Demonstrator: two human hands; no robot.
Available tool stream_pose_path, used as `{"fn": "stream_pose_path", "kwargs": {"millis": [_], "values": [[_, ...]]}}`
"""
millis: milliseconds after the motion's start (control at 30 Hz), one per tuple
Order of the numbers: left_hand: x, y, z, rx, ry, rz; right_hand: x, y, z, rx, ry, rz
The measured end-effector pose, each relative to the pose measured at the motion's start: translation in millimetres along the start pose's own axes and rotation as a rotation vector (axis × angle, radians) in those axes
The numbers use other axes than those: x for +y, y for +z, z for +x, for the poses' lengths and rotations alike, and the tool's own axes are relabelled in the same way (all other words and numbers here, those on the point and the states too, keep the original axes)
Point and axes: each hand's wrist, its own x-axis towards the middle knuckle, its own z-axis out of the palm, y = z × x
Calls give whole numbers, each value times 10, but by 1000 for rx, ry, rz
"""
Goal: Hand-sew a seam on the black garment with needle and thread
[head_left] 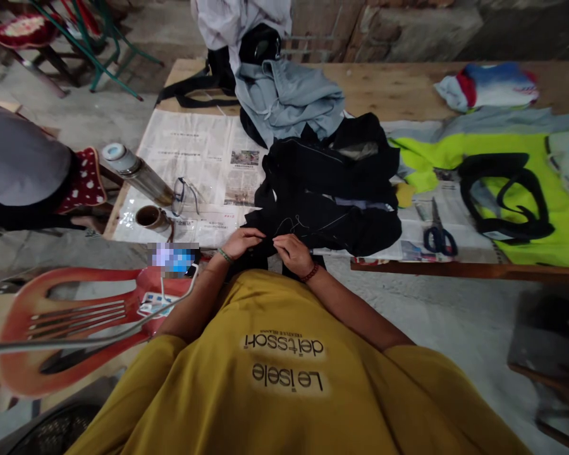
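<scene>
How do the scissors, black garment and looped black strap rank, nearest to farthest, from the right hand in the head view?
From the right hand:
1. Black garment: directly before it.
2. Scissors: to the right.
3. Looped black strap: farther right.

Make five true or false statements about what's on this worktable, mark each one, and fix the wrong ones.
1. The left hand and right hand are both at the near edge of the black garment. True.
2. The scissors lie to the left of the black garment as pictured. False: they lie to its right.
3. The glasses lie on newspaper beside the flask. True.
4. The brown mug is tipped on its side. False: it stands upright.
5. The grey garment lies farther from the person than the black one. True.
</scene>
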Motion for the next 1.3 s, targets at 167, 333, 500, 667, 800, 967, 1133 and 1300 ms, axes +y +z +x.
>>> {"fn": "stream_pose_path", "kwargs": {"millis": [167,333,500,667,800,967,1133,1300], "values": [[70,105,-7,-19,52,132,-49,26,46,71,123,45],[40,138,30,80,88,182,-58,66,86,129,173,68],[21,160,58,109,130,246,-12,79,113,42,27,-40],[6,184,59,135,150,324,3,84,112,-12,-6,-116],[-12,218,55,139,198,397,20,113,84,-29,-26,-129],[-55,229,86,193,190,433,-23,107,93,-46,-29,-89],[-55,169,102,156,157,356,-131,78,184,-9,29,7],[-73,151,26,189,216,128,-87,79,226,48,314,133]]}}
